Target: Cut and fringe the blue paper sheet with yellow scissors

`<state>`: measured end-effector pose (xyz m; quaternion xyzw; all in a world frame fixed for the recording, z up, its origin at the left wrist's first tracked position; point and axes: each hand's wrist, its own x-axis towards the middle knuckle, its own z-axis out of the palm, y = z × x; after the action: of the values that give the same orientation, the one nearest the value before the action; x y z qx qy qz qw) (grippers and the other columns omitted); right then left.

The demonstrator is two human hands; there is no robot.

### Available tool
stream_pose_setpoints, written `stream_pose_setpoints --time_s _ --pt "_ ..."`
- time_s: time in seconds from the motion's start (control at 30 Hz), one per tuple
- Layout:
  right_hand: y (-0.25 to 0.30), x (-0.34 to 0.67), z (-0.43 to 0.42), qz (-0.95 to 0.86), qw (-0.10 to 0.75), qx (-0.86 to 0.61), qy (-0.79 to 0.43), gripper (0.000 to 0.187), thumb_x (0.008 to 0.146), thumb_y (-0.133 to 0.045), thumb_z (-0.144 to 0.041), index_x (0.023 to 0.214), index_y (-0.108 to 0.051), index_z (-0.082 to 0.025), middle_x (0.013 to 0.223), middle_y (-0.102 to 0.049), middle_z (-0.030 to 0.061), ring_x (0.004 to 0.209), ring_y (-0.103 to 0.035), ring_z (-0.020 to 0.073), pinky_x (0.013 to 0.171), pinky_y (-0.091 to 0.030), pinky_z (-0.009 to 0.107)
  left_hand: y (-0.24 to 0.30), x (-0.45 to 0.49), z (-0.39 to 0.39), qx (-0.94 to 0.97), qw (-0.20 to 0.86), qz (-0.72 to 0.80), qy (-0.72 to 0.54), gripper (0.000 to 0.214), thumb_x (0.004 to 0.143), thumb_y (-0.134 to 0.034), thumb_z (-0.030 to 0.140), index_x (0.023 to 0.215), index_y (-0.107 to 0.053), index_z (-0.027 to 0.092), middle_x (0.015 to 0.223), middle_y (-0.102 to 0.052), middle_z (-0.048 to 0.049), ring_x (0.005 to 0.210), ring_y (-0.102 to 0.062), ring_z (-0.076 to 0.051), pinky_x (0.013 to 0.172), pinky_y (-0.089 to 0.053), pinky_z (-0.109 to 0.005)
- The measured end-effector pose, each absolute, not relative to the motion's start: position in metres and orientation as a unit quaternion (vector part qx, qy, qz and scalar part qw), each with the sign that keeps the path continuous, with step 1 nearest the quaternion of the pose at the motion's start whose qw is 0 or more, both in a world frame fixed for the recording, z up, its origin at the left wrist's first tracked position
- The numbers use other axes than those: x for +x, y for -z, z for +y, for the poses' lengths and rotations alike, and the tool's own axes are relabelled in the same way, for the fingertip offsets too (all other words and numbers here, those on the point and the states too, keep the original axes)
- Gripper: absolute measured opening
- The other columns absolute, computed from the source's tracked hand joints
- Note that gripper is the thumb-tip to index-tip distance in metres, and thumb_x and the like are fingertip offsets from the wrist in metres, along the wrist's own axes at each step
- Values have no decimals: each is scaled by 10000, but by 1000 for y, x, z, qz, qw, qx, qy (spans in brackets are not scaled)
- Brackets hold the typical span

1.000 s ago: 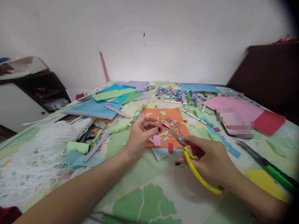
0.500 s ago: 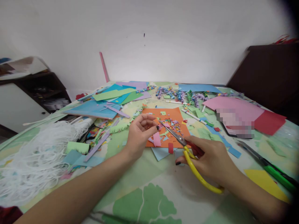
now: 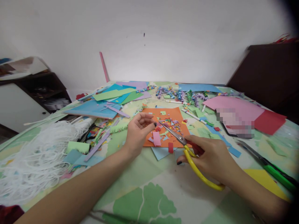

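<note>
While the right hand grips yellow-handled scissors, its fingers wrapped about the handles, the slim metal blades lie, in the head view, with tips just beside the thumb of the left hand. Left fingers: curled, thumb near forefinger; cannot tell whether anything is pinched. Below: orange sheet, flat, straight-edged, strewn with jagged paper scraps. Leftward: white string, thin, loosely tangled. Farther back: paper rolls, curled, fringed. Beneath all: cloth, leaf-patterned.
</note>
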<state>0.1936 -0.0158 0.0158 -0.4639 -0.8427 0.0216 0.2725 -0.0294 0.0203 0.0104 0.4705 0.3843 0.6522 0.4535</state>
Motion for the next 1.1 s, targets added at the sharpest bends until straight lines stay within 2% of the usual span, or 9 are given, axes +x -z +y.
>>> stream_pose_setpoints --time_s 0.17,0.4,0.53,0.63,0.7,0.77,0.87,0.97,1.1 --pt "-18 202 -5 -798 201 -568 -19 363 770 -656 -509 949 -700 -196 572 -598 0 499 -537 186 497 -334 264 -12 -30 20 449 477 400 -641 266 644 -748 118 878 -624 146 745 -653 7 704 -614 -102 621 -467 -205" --pt "-20 219 19 -731 37 -682 2 280 833 -540 -359 1026 -664 -200 803 -726 90 707 -662 292 516 -341 279 -15 -24 15 378 598 403 -581 300 605 -796 126 831 -599 142 660 -692 3 597 -650 -96 536 -458 -171" --pt "-22 221 19 -732 9 -681 5 211 813 -563 -285 939 -674 -158 763 -720 131 702 -673 326 497 -326 290 -19 -19 8 349 637 398 -561 299 607 -798 112 818 -589 140 675 -714 -20 636 -689 -121 600 -524 -192" --pt "-27 216 10 -726 9 -687 32 275 868 -489 -246 1062 -655 -142 756 -713 160 707 -669 368 519 -346 329 -18 -16 3 347 663 397 -531 296 606 -802 114 817 -596 137 677 -710 -14 642 -704 -141 597 -545 -208" --pt "-30 210 3 -740 38 -670 41 293 893 -449 -213 1101 -644 -146 786 -713 159 773 -668 364 596 -396 368 -16 -13 -1 355 678 395 -509 299 607 -810 124 822 -603 136 679 -709 -11 639 -706 -150 583 -548 -214" --pt "-29 203 -4 -781 154 -605 -23 262 910 -432 -200 1059 -645 -165 860 -715 134 851 -662 307 708 -434 377 -13 -10 -4 356 692 391 -491 307 606 -818 124 830 -608 134 689 -714 -13 632 -701 -145 586 -548 -217" --pt "-22 190 -10 -761 361 -441 -311 189 929 -471 -317 929 -612 -191 868 -706 78 807 -657 219 719 -477 322 -9 -4 -9 346 717 380 -471 304 610 -823 119 827 -610 131 699 -726 -27 642 -696 -137 636 -552 -232" --pt "-12 181 -10 -678 399 -360 -500 274 883 -578 -466 827 -574 -198 794 -678 47 755 -637 194 705 -488 307 -6 -1 -11 346 732 374 -453 296 622 -824 129 827 -610 130 721 -739 -50 672 -700 -146 686 -549 -249" --pt "-7 177 -6 -621 410 -345 -572 358 790 -700 -524 766 -571 -191 742 -652 22 726 -614 176 716 -470 298 -4 -2 -12 354 730 377 -447 292 637 -815 120 836 -601 137 737 -744 -57 690 -706 -153 695 -539 -248"
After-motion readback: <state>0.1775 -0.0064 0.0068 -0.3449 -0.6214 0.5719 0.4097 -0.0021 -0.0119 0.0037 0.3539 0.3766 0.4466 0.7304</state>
